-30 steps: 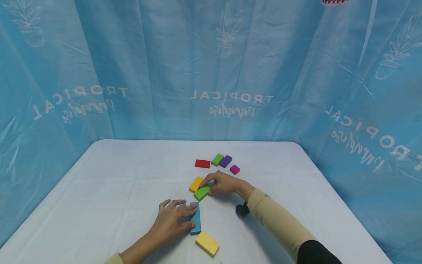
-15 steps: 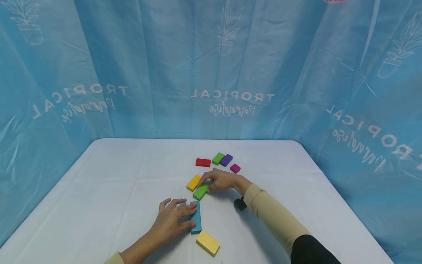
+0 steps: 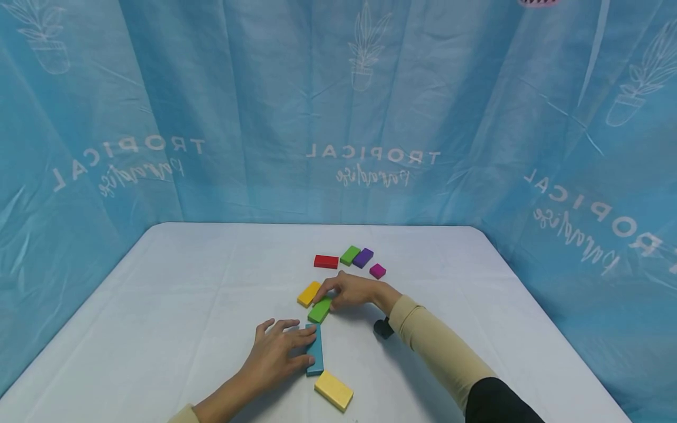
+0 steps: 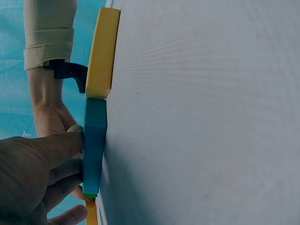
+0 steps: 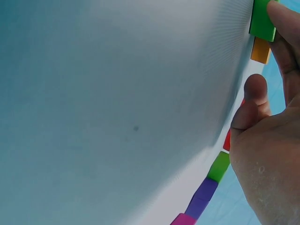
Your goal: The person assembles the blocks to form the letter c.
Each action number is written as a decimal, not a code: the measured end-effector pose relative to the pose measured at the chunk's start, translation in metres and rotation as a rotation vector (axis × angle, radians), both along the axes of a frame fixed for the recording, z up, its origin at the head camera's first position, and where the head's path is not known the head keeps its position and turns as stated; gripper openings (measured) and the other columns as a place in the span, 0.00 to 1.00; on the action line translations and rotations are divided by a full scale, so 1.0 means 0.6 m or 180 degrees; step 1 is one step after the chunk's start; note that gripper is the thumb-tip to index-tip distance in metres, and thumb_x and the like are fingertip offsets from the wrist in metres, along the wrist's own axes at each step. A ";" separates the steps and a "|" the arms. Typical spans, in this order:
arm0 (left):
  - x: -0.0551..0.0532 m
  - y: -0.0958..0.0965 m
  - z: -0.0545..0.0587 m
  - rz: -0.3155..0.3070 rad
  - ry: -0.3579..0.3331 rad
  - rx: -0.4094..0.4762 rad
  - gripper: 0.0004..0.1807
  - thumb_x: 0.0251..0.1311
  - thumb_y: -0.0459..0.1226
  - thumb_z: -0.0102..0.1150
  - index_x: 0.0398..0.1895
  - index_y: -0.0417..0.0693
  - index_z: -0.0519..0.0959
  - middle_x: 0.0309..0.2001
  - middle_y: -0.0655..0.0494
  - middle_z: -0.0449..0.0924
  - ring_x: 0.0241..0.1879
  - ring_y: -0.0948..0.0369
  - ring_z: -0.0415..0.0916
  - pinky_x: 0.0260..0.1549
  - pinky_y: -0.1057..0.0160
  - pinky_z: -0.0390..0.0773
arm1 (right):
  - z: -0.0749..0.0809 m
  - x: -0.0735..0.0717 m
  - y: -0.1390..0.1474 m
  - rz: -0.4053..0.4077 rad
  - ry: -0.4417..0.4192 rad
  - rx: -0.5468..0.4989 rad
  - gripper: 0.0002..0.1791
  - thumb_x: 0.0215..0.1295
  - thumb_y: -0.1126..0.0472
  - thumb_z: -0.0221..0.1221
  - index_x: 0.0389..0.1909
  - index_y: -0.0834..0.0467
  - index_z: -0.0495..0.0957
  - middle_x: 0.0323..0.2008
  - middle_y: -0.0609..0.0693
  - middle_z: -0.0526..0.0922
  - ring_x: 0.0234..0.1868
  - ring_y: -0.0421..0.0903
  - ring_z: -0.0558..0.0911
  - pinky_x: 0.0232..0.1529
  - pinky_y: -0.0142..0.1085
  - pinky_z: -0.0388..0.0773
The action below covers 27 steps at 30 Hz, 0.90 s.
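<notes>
A blue block [image 3: 315, 358] lies flat in front of me, long side pointing away. My left hand [image 3: 277, 351] rests thumb and fingertips on its upper face, fingers loosely spread. Just beyond, my right hand [image 3: 355, 292] pinches a green block [image 3: 319, 309] between thumb and fingers. An orange-yellow block [image 3: 308, 294] sits against the green block's far left side. At the blue block's near end, a yellow block [image 3: 334, 390] lies at an angle, its corner close to it. In the left wrist view, the blue block [image 4: 94, 145] and yellow block [image 4: 102, 51] stand end to end.
Farther back, a red block [image 3: 325, 261], a second green block [image 3: 349, 255], a purple block [image 3: 363, 258] and a small magenta block [image 3: 377, 271] form a loose curve. A white cloth covers the table [image 3: 158, 311]. Blue printed curtains [image 3: 275, 117] surround it.
My right hand has shifted slightly left with the green block, which has turned a little. The orange-yellow block has slid left with it. My left hand keeps its place on the blue block.
</notes>
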<state>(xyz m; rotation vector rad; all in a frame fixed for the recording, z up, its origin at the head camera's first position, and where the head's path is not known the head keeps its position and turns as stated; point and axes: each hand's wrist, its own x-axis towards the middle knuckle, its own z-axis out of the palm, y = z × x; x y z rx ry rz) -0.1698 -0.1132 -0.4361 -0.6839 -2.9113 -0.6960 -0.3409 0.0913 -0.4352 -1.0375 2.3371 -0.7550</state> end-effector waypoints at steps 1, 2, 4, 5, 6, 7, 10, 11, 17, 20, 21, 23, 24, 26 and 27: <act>0.000 0.000 0.000 0.0005 -0.0007 0.0004 0.24 0.50 0.46 0.71 0.51 0.48 0.83 0.56 0.59 0.78 0.61 0.49 0.66 0.58 0.32 0.48 | 0.001 0.001 0.000 0.0010 -0.0010 -0.0002 0.23 0.61 0.67 0.61 0.47 0.34 0.82 0.51 0.30 0.75 0.59 0.42 0.64 0.61 0.48 0.63; 0.000 0.001 0.000 0.0011 -0.0013 0.0004 0.24 0.50 0.46 0.71 0.51 0.48 0.83 0.56 0.59 0.78 0.61 0.49 0.65 0.59 0.32 0.48 | 0.001 0.001 0.000 0.0018 -0.0021 0.0000 0.23 0.61 0.67 0.61 0.48 0.34 0.82 0.51 0.30 0.75 0.59 0.42 0.63 0.61 0.48 0.63; 0.000 0.001 0.000 0.0014 -0.0022 0.0003 0.24 0.50 0.46 0.72 0.51 0.48 0.83 0.56 0.59 0.78 0.61 0.49 0.65 0.59 0.32 0.48 | 0.002 0.002 -0.001 0.0021 -0.0033 0.0008 0.23 0.61 0.66 0.60 0.48 0.34 0.83 0.51 0.30 0.75 0.59 0.43 0.63 0.60 0.47 0.63; 0.000 0.001 0.000 0.0010 -0.0025 0.0006 0.24 0.50 0.46 0.72 0.51 0.48 0.83 0.56 0.59 0.78 0.61 0.49 0.65 0.59 0.32 0.48 | 0.003 0.002 -0.001 0.0022 -0.0034 0.0010 0.22 0.61 0.66 0.60 0.48 0.35 0.83 0.51 0.30 0.75 0.59 0.43 0.63 0.60 0.47 0.64; 0.000 0.001 0.000 0.0007 -0.0022 0.0004 0.24 0.50 0.46 0.72 0.51 0.48 0.83 0.56 0.59 0.78 0.61 0.49 0.65 0.59 0.32 0.48 | 0.003 0.002 -0.001 0.0018 -0.0035 0.0012 0.22 0.61 0.66 0.60 0.48 0.35 0.83 0.51 0.30 0.75 0.59 0.43 0.63 0.60 0.47 0.64; 0.000 0.001 0.000 0.0003 -0.0016 0.0003 0.24 0.50 0.46 0.71 0.51 0.48 0.83 0.56 0.59 0.78 0.61 0.49 0.65 0.58 0.32 0.48 | 0.004 0.002 -0.002 0.0014 -0.0040 0.0014 0.22 0.61 0.66 0.60 0.48 0.35 0.83 0.51 0.30 0.75 0.59 0.43 0.63 0.59 0.47 0.64; 0.000 0.000 0.000 -0.0008 0.0004 0.0000 0.24 0.50 0.46 0.71 0.51 0.47 0.83 0.57 0.59 0.78 0.61 0.49 0.65 0.58 0.32 0.48 | 0.005 0.003 -0.004 -0.0011 -0.0044 0.0002 0.21 0.60 0.66 0.61 0.48 0.36 0.83 0.50 0.30 0.76 0.59 0.44 0.63 0.58 0.46 0.65; 0.000 0.000 0.000 -0.0010 0.0007 0.0000 0.24 0.50 0.46 0.71 0.51 0.47 0.83 0.57 0.59 0.78 0.61 0.49 0.65 0.58 0.32 0.48 | 0.006 0.004 -0.004 -0.0016 -0.0043 0.0006 0.21 0.60 0.66 0.61 0.48 0.36 0.83 0.50 0.30 0.76 0.59 0.43 0.63 0.58 0.46 0.66; 0.000 0.000 0.000 -0.0002 0.0010 -0.0019 0.24 0.50 0.46 0.71 0.51 0.48 0.83 0.57 0.60 0.78 0.61 0.49 0.65 0.58 0.32 0.48 | 0.008 0.006 -0.005 -0.0017 -0.0075 0.0014 0.22 0.61 0.67 0.60 0.48 0.36 0.83 0.50 0.30 0.76 0.58 0.44 0.63 0.56 0.43 0.67; 0.000 0.000 0.000 0.0002 0.0011 -0.0024 0.24 0.50 0.46 0.71 0.51 0.48 0.83 0.57 0.60 0.78 0.61 0.49 0.65 0.58 0.32 0.48 | 0.009 0.007 -0.005 -0.0016 -0.0093 0.0008 0.22 0.61 0.67 0.61 0.47 0.36 0.83 0.50 0.30 0.75 0.58 0.44 0.63 0.55 0.43 0.67; 0.000 0.000 0.000 0.0004 0.0012 -0.0028 0.24 0.50 0.46 0.71 0.51 0.48 0.83 0.57 0.60 0.78 0.61 0.49 0.65 0.58 0.32 0.48 | 0.009 0.007 -0.005 -0.0011 -0.0094 0.0003 0.22 0.60 0.67 0.61 0.48 0.37 0.83 0.50 0.30 0.76 0.58 0.44 0.63 0.55 0.43 0.67; 0.000 0.000 0.000 0.0002 0.0010 -0.0034 0.24 0.50 0.46 0.71 0.51 0.48 0.83 0.57 0.60 0.78 0.61 0.49 0.65 0.58 0.32 0.48 | 0.011 0.007 -0.006 -0.0013 -0.0088 0.0008 0.22 0.61 0.66 0.61 0.48 0.37 0.83 0.50 0.30 0.76 0.58 0.44 0.63 0.55 0.43 0.67; 0.000 0.000 0.000 0.0000 0.0014 -0.0033 0.24 0.50 0.46 0.71 0.51 0.48 0.83 0.57 0.60 0.78 0.61 0.49 0.65 0.58 0.32 0.48 | 0.011 0.007 -0.006 -0.0021 -0.0090 0.0011 0.21 0.61 0.66 0.61 0.48 0.37 0.83 0.50 0.30 0.76 0.58 0.44 0.63 0.55 0.43 0.67; 0.000 0.000 0.000 -0.0008 0.0029 -0.0032 0.24 0.50 0.46 0.71 0.51 0.48 0.83 0.57 0.60 0.78 0.61 0.49 0.65 0.58 0.32 0.48 | 0.012 0.008 -0.006 -0.0018 -0.0096 0.0008 0.21 0.61 0.66 0.61 0.48 0.37 0.83 0.50 0.30 0.76 0.58 0.44 0.63 0.55 0.43 0.67; 0.000 0.000 0.000 -0.0013 0.0037 -0.0024 0.24 0.50 0.46 0.71 0.51 0.48 0.83 0.57 0.60 0.78 0.61 0.49 0.65 0.58 0.32 0.48 | 0.012 0.008 -0.005 -0.0016 -0.0105 0.0005 0.21 0.61 0.66 0.61 0.48 0.37 0.83 0.50 0.30 0.76 0.58 0.44 0.63 0.55 0.43 0.67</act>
